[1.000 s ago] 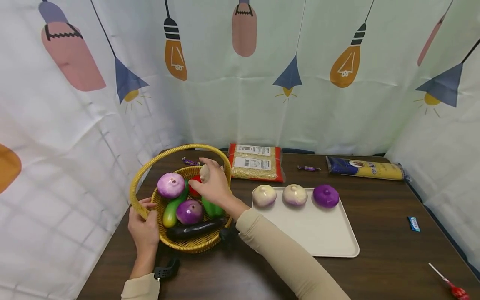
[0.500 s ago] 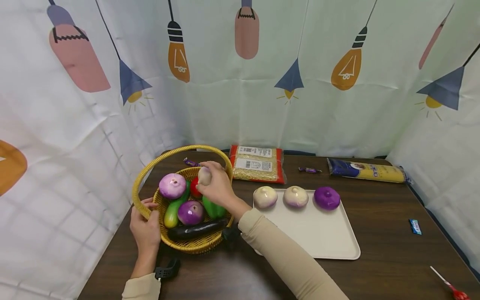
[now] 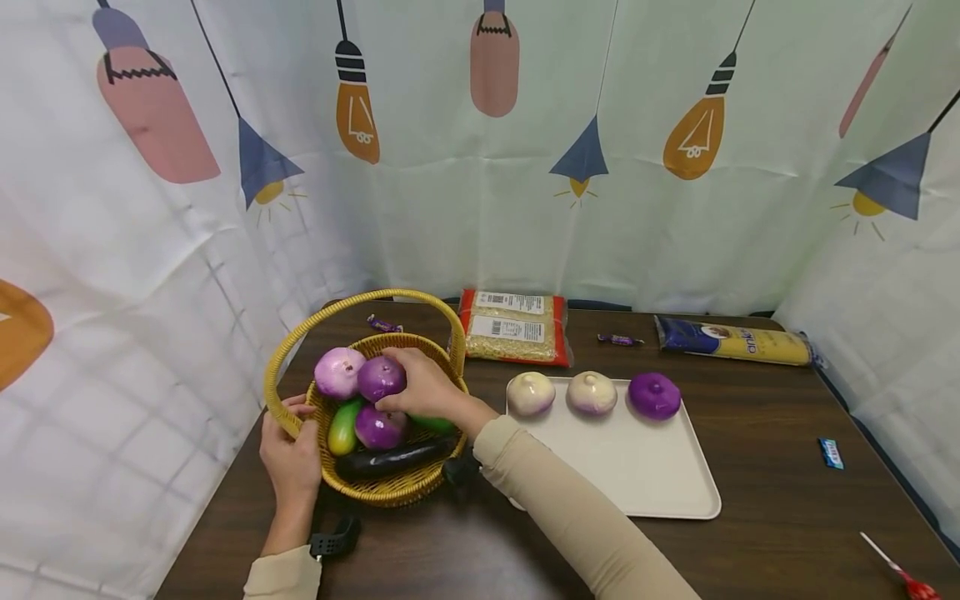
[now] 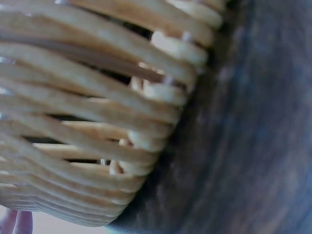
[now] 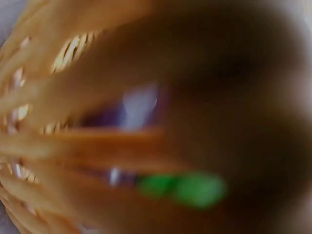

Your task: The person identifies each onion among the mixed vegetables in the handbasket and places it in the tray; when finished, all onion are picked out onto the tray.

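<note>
A yellow wicker basket (image 3: 375,497) with a tall arched handle (image 3: 363,298) stands at the left of the table. My left hand (image 3: 291,458) grips its left side where handle and rim meet; weave (image 4: 87,117) fills much of the left wrist view. Inside the basket, my right hand (image 3: 423,383) holds a purple turnip (image 3: 381,377) between thumb and fingers, close beside a pale purple turnip (image 3: 339,372). Below it lie another purple turnip (image 3: 380,427), a green-yellow vegetable (image 3: 343,429), a dark eggplant (image 3: 393,458) and a green vegetable (image 3: 433,423), partly hidden by the hand.
A white tray (image 3: 622,483) holds two whitish turnips (image 3: 531,394) and a purple one (image 3: 654,396) along its far edge. Behind are a grain bag (image 3: 510,329), a pasta pack (image 3: 738,340) and wrapped candies (image 3: 620,340). A blue wrapper (image 3: 831,452) and a lollipop (image 3: 911,583) lie right.
The turnip in my right hand has come down and left, its purple side now showing instead of its whitish one. It now hides the red vegetable. My left hand keeps its grip.
</note>
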The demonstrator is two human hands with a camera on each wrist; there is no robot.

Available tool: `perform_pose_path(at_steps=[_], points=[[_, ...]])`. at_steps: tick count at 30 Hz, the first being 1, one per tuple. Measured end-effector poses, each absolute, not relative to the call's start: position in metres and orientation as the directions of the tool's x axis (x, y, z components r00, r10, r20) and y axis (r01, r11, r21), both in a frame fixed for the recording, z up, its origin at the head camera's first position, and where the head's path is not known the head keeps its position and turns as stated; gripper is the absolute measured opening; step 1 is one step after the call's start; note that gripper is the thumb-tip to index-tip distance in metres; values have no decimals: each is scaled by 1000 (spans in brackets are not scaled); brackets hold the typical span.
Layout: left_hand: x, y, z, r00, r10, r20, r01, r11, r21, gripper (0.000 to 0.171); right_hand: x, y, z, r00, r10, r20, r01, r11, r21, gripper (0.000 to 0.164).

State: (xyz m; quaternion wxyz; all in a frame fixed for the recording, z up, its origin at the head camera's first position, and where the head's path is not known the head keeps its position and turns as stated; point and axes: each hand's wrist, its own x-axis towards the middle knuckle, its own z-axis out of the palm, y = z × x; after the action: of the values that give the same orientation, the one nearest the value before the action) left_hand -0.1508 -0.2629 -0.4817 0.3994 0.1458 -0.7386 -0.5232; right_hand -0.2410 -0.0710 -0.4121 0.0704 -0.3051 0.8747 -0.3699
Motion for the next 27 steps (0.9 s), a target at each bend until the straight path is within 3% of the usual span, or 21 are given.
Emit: perform_pose_path(at_steps=[9, 16, 27], points=[[-148, -262, -481, -625, -634, 456, 211, 425, 880, 15, -243, -76, -417, -792, -605, 78, -493, 560, -665, 82], [-142, -253, -472, -627, -636, 449, 221, 408, 886, 15, -227, -68, -416, -816, -549, 182, -522, 563, -641, 83], [-151, -264, -479, -607, -626, 490, 243, 441, 864, 15, -190, -16, -391, -775, -516, 364, -578, 348, -738, 92]])
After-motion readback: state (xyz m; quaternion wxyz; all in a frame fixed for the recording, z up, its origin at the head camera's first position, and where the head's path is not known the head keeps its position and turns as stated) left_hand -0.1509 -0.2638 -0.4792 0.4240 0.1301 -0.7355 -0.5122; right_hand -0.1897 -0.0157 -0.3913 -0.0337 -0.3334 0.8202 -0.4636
